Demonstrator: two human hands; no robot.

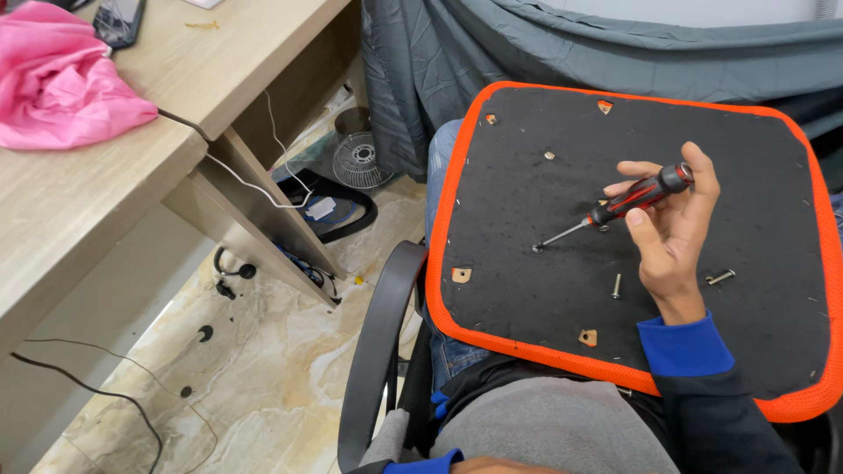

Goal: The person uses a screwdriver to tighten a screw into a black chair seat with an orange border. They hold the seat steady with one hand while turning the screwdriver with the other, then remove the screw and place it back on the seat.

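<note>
My right hand [672, 237] is closed around a screwdriver [628, 204] with a red-and-black handle, fingers wrapped on the grip, tip down on the black underside of a seat pan [527, 298] edged in orange mesh. The pan rests upside down across my lap. My left hand is barely visible at the bottom edge of the view; I cannot tell whether it holds anything.

Two loose bolts lie on the pan: one [616, 285] just beside my right wrist, another [720, 277] on the far side of the hand. The mounting holes I can see stand empty. Judging by that, the fasteners are out and the base is off the seat; what else remains I cannot tell.

Further out: a black armrest [378, 342], a wooden tabletop [79, 184] bearing a pink cloth [61, 79], and a marble-patterned floor [263, 369].
</note>
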